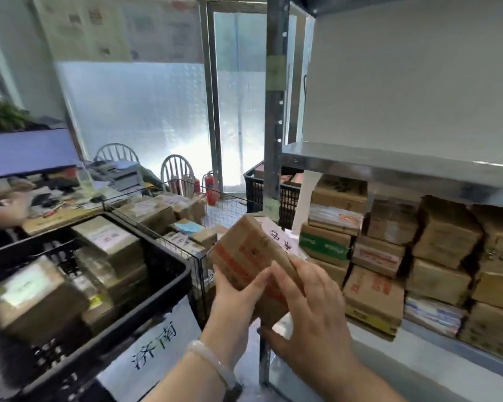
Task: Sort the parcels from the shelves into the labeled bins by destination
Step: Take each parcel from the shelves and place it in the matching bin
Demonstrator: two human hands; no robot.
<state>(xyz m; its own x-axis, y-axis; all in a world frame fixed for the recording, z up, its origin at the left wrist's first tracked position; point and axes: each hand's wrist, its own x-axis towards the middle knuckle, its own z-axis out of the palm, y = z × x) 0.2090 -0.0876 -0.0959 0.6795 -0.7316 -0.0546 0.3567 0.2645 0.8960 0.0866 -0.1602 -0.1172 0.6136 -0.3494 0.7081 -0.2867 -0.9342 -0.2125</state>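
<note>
Storeroom; a metal shelf (389, 166) carries stacked boxes (445, 233). Just left of the shelf, the left hand (238, 297) and right hand (311, 309) hold one parcel (250, 250), each grip closed round it. Step judged: reading its destination. Next: match it to a labelled bin (169, 288) farther left.

Brown cardboard parcel (246, 250) in the fingers (254, 288), red-orange print down its side, white label on top with black handwriting. Left of the fingers, a black crate (145, 323), and a white sheet (154, 340) with black brush characters. Right of them, a green-banded box (324, 246) among brown ones, under a grey metal shelf (389, 166). Beyond, a red fire extinguisher (211, 188). Pale bracelet (212, 364) just below.
</note>
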